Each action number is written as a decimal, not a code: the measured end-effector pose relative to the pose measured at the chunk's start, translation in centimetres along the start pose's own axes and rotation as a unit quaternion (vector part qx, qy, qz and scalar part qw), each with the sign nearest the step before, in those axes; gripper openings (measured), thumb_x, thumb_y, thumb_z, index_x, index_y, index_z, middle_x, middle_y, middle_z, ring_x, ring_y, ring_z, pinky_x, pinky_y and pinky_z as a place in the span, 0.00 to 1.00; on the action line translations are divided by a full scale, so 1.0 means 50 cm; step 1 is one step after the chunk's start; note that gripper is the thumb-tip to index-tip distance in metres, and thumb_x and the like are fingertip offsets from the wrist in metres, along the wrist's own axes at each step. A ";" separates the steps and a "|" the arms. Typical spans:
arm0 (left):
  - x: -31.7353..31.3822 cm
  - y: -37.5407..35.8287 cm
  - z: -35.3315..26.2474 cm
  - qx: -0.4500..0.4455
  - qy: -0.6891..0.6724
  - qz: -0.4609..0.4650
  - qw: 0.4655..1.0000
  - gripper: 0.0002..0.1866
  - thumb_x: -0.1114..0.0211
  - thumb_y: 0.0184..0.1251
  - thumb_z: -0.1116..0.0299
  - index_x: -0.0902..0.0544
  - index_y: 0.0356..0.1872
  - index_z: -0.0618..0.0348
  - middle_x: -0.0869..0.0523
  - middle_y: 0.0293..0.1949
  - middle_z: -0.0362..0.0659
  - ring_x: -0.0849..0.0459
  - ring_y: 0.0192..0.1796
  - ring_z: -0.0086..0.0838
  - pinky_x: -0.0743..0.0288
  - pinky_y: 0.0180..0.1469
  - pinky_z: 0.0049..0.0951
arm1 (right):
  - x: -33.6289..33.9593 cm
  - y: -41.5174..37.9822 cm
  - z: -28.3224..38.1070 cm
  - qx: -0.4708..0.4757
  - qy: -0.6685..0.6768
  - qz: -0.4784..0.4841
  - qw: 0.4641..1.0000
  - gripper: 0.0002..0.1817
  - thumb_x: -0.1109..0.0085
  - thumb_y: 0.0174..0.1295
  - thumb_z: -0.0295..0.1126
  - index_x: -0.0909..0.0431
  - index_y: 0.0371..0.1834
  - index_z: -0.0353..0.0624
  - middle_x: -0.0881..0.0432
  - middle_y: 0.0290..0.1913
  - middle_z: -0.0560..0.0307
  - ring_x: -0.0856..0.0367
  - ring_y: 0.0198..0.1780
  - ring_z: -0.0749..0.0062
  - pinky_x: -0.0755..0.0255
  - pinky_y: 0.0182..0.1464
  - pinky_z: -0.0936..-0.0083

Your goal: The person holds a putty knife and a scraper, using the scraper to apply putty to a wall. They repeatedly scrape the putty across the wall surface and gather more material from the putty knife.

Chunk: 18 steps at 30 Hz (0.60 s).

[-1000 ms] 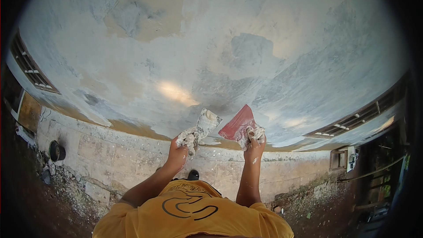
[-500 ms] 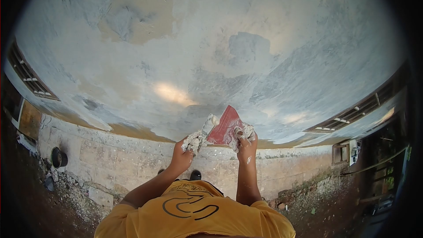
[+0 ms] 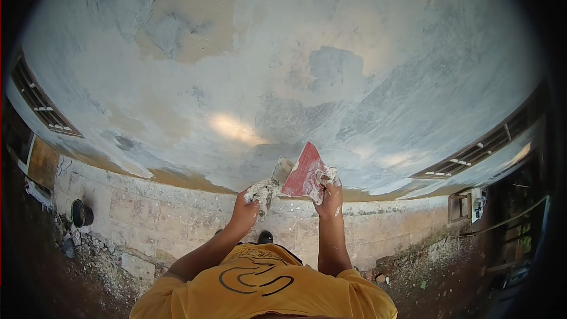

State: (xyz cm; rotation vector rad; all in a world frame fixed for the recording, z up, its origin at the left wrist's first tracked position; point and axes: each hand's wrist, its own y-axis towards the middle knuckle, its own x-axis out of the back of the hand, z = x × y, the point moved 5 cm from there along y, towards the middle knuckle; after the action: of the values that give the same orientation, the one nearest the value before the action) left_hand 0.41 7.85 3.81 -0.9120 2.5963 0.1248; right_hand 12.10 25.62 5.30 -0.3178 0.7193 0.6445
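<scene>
My left hand (image 3: 250,202), caked with white putty, is closed round a putty knife (image 3: 283,168) whose pale blade points up and to the right. Close beside that blade, a red plastic spreader (image 3: 304,171) is smeared with white putty over its lower right part. My right hand (image 3: 328,194) grips the spreader at its right side, thumb on the face, with putty on the fingers. Both tools are in front of a wall (image 3: 224,94) coated in patchy white, grey and beige.
A slatted opening (image 3: 44,103) sits at the wall's left, another (image 3: 472,153) at its right. A pale ledge (image 3: 189,215) runs under the wall, with a black bucket (image 3: 81,213) at left. Rubble (image 3: 94,260) lies on the ground, and a dark shoe (image 3: 265,237) shows below me.
The putty knife has turned, so its blade shows broader and sits slightly lower beside the spreader. The red spreader has tilted a little. Both hands keep their hold.
</scene>
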 end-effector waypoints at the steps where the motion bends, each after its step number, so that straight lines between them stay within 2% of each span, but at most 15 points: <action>1: 0.001 0.001 0.002 0.033 -0.059 -0.021 0.998 0.18 0.55 0.60 0.83 0.26 0.51 0.68 0.18 0.37 0.42 0.20 0.37 0.25 0.27 0.40 0.23 | -0.001 0.000 0.002 -0.001 -0.004 0.011 1.000 0.20 0.58 0.49 0.20 0.32 0.48 0.33 0.24 0.44 0.50 0.21 0.44 0.64 0.24 0.47 0.70; 2: 0.001 0.001 0.005 0.066 -0.117 -0.040 0.990 0.17 0.53 0.61 0.82 0.25 0.50 0.68 0.17 0.37 0.43 0.19 0.36 0.26 0.25 0.40 0.25 | -0.004 0.000 0.005 -0.002 -0.007 0.021 1.000 0.22 0.58 0.49 0.22 0.34 0.51 0.33 0.25 0.48 0.49 0.22 0.47 0.63 0.25 0.50 0.70; 8: 0.017 0.000 0.038 0.141 -0.189 -0.041 0.971 0.13 0.47 0.62 0.78 0.24 0.48 0.67 0.17 0.37 0.44 0.18 0.33 0.28 0.23 0.34 0.26 | -0.026 0.011 0.032 -0.001 -0.009 0.034 0.999 0.23 0.59 0.50 0.22 0.34 0.53 0.32 0.25 0.48 0.48 0.22 0.48 0.62 0.26 0.51 0.68; 11: 0.005 -0.001 0.021 0.131 -0.193 -0.054 0.971 0.14 0.52 0.61 0.81 0.25 0.48 0.69 0.18 0.37 0.46 0.18 0.33 0.28 0.23 0.34 0.25 | -0.092 0.009 0.115 0.046 -0.001 0.048 0.998 0.23 0.59 0.50 0.21 0.34 0.53 0.32 0.25 0.48 0.47 0.22 0.49 0.62 0.26 0.51 0.68; 12: 0.007 -0.001 0.029 0.126 -0.207 -0.039 0.969 0.14 0.51 0.61 0.81 0.25 0.48 0.69 0.18 0.36 0.47 0.18 0.33 0.29 0.23 0.33 0.26 | -0.117 0.009 0.152 0.068 -0.030 0.030 0.997 0.22 0.60 0.49 0.21 0.33 0.52 0.32 0.25 0.48 0.46 0.22 0.49 0.62 0.26 0.51 0.68; 18: -0.001 0.004 0.027 0.122 -0.200 0.000 0.972 0.15 0.52 0.61 0.81 0.26 0.48 0.70 0.18 0.36 0.48 0.18 0.32 0.31 0.22 0.31 0.29 | -0.307 0.035 0.430 0.280 -0.165 0.106 0.940 0.17 0.54 0.53 0.19 0.31 0.48 0.31 0.24 0.43 0.50 0.21 0.41 0.69 0.24 0.44 0.75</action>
State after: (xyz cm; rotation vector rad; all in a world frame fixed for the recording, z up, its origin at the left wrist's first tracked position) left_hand 0.74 8.32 2.58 -0.7131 2.1786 -0.0118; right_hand 13.13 30.56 31.27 0.3928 0.5865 0.6472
